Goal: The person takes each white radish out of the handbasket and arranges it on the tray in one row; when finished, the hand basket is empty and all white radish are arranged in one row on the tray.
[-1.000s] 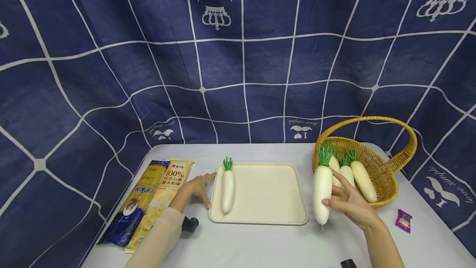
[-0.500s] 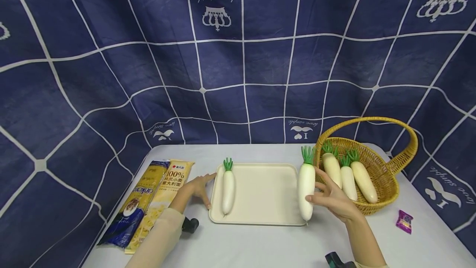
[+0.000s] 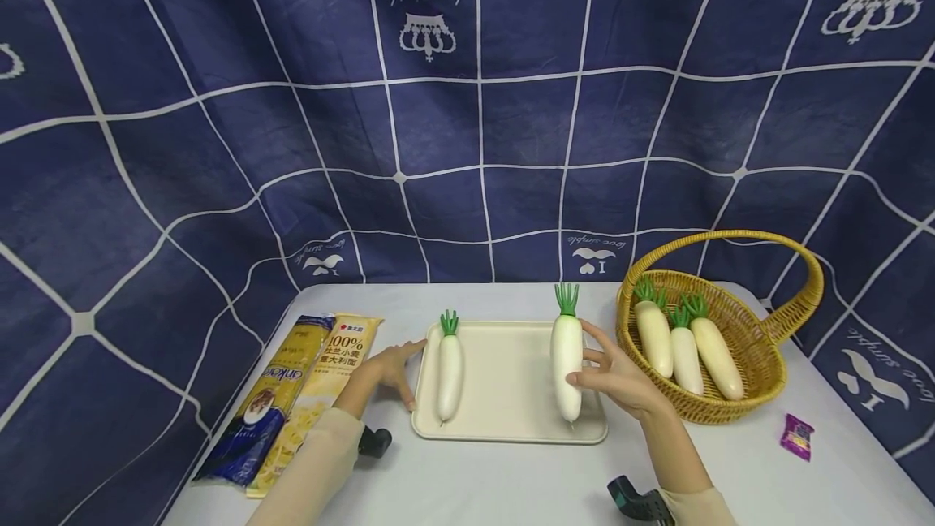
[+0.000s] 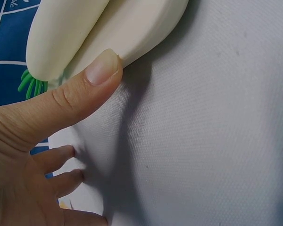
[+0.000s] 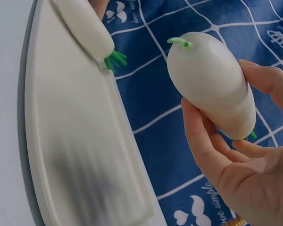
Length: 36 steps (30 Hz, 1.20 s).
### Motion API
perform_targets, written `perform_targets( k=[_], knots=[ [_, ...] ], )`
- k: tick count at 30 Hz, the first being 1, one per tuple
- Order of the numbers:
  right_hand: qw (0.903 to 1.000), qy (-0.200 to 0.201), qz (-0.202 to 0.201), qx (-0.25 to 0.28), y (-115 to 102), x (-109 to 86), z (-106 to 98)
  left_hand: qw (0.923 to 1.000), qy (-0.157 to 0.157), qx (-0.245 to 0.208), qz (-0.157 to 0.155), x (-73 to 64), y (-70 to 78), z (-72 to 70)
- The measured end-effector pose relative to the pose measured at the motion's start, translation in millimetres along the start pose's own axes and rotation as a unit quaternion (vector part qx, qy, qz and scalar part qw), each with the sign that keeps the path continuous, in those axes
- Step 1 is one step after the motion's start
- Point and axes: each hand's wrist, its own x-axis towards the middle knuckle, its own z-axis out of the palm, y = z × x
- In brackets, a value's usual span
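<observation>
My right hand [image 3: 613,372] grips a white radish [image 3: 566,360] with green leaves, held over the right end of a cream tray [image 3: 504,428]. In the right wrist view thumb and fingers close round the radish [image 5: 212,80], its root tip toward the camera. A second white radish [image 3: 449,380] lies lengthwise along the tray's left side. My left hand [image 3: 385,368] is at the tray's left edge with fingers spread. Its thumb [image 4: 85,92] touches the tray's rim in the left wrist view, the other fingers reaching down toward the white tabletop.
A wicker basket [image 3: 774,351] with a tall handle stands at right, with several radishes [image 3: 716,355] inside. A small purple packet [image 3: 796,437] lies in front of it. Two pasta packs, one blue and gold [image 3: 256,408] and one yellow [image 3: 314,396], lie at left. Behind hangs a blue checked cloth [image 3: 511,120].
My right hand has carried the radish leftward from beside the basket to above the tray's right end. The left hand has stayed at the tray's edge.
</observation>
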Motion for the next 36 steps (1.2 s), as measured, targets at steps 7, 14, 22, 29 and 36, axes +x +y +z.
perform_targets(
  k=[7, 14, 22, 29, 36],
  knots=[
    [0.9999, -0.004, 0.001, 0.012, 3, 16.3, 12, 0.9999, -0.001, 0.01, -0.006, -1.0, 1.0, -1.3],
    [0.9989, -0.027, -0.001, 0.038, 6, 31.5, 24, 0.9999, -0.002, 0.014, -0.007, -0.2, 1.7, -0.6],
    [0.9976, -0.032, 0.014, 0.06, 14, 47.2, 40, 0.9999, -0.004, 0.013, -0.01, -1.1, 3.1, -1.1],
    [0.9968, -0.039, 0.023, 0.066, 22, 55.5, 55, 1.0, -0.004, 0.006, -0.006, -1.5, 1.5, -0.9],
    [0.9958, -0.046, 0.03, 0.073, 31, 62.9, 67, 1.0, -0.001, 0.006, -0.007, -0.7, 0.7, -0.7]
  ],
)
